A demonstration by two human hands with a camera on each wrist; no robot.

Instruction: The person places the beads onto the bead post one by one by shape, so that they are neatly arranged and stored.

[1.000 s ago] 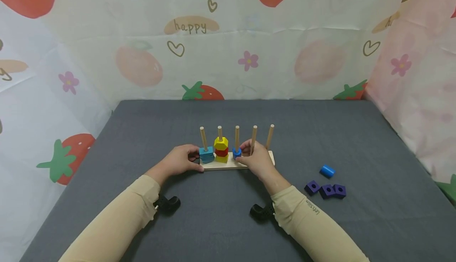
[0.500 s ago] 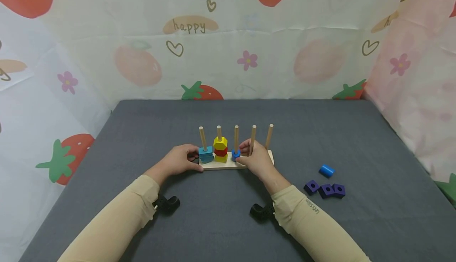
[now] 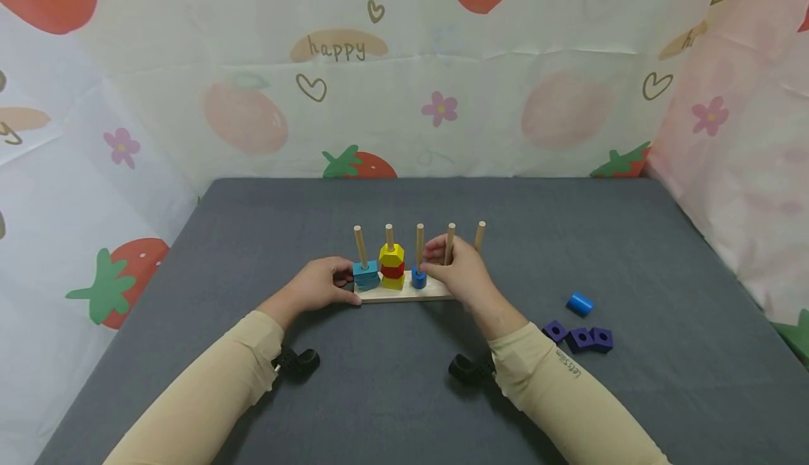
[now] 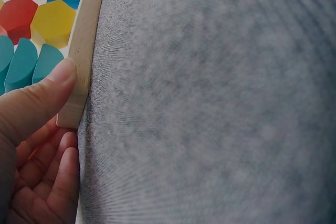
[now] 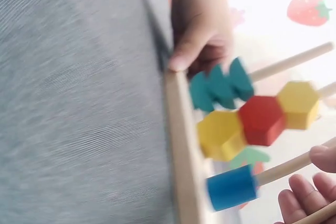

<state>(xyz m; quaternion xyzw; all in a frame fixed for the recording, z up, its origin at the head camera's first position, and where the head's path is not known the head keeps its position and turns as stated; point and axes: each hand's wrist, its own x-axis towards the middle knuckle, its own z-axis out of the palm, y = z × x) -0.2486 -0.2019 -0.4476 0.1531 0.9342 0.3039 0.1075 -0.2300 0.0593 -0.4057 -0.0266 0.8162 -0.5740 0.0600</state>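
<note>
A wooden peg board point(image 3: 404, 296) with several upright pegs stands mid-table. My left hand point(image 3: 319, 282) grips its left end, thumb point(image 4: 62, 72) on the front edge and fingers curled around the corner. Teal half-round blocks point(image 4: 21, 64) fill the bottom of the leftmost peg. On the second peg, a red hexagonal block point(image 5: 261, 120) sits between two yellow ones point(image 5: 298, 104). A blue cylinder point(image 5: 232, 188) rests at the foot of the third peg. My right hand point(image 3: 468, 275) is just above that cylinder, thumb and fingers apart around the third peg, holding nothing.
Right of the board, another blue cylinder point(image 3: 580, 303) lies on the grey cloth point(image 3: 379, 395). Several purple square blocks point(image 3: 580, 340) with holes lie near it, one partly behind the right sleeve point(image 3: 556, 388). A printed curtain point(image 3: 493, 142) stands behind the table.
My right hand has let go of the blue cylinder on the third peg and risen slightly up and to the right. My left hand stays at the board's end.
</note>
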